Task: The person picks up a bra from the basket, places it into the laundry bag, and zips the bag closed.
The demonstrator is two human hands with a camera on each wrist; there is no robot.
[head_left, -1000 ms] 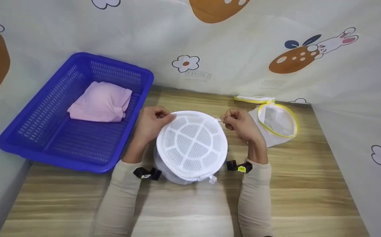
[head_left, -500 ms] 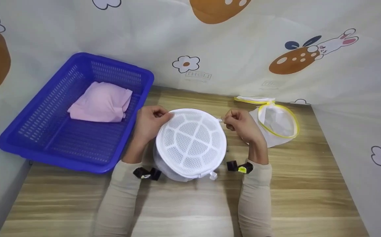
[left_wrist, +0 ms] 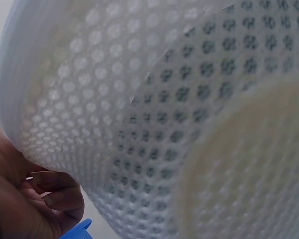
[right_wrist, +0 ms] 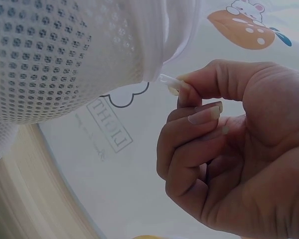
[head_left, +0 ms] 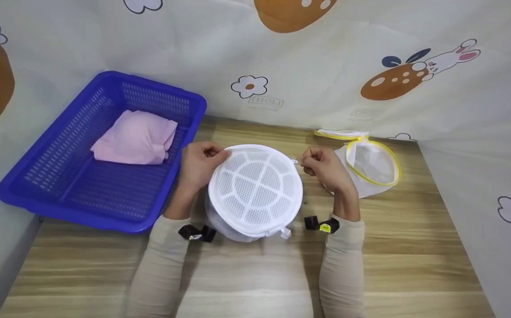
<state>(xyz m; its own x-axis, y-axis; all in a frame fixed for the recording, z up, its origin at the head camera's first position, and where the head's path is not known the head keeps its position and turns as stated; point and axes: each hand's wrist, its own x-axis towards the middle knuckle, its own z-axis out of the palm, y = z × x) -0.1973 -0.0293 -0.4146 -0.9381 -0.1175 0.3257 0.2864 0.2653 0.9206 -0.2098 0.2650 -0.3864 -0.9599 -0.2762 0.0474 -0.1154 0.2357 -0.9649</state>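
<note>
A white mesh laundry bag (head_left: 255,190), round and drum-shaped, stands between the two hands, its ribbed top facing the head camera. My left hand (head_left: 200,163) pinches the bag's rim at the upper left between thumb and curled fingers. At the upper right, my right hand (head_left: 324,167) pinches a small white zipper pull (right_wrist: 170,80) between thumb and forefinger, the other fingers folded into the palm. In the left wrist view the mesh wall (left_wrist: 139,124) fills most of the frame. A white tab (head_left: 285,232) sticks out at the bag's front edge.
At the left is a blue plastic basket (head_left: 92,223) with a folded pink cloth (head_left: 136,137) inside. Behind the right hand lies another mesh bag (head_left: 372,165) with yellow zipper trim. A patterned white sheet (head_left: 304,66) bounds the wooden table (head_left: 414,265) at the back and sides.
The mesh bag's near edge has shifted slightly up and to the left, away from the body. Both hands keep their pinch and have barely moved.
</note>
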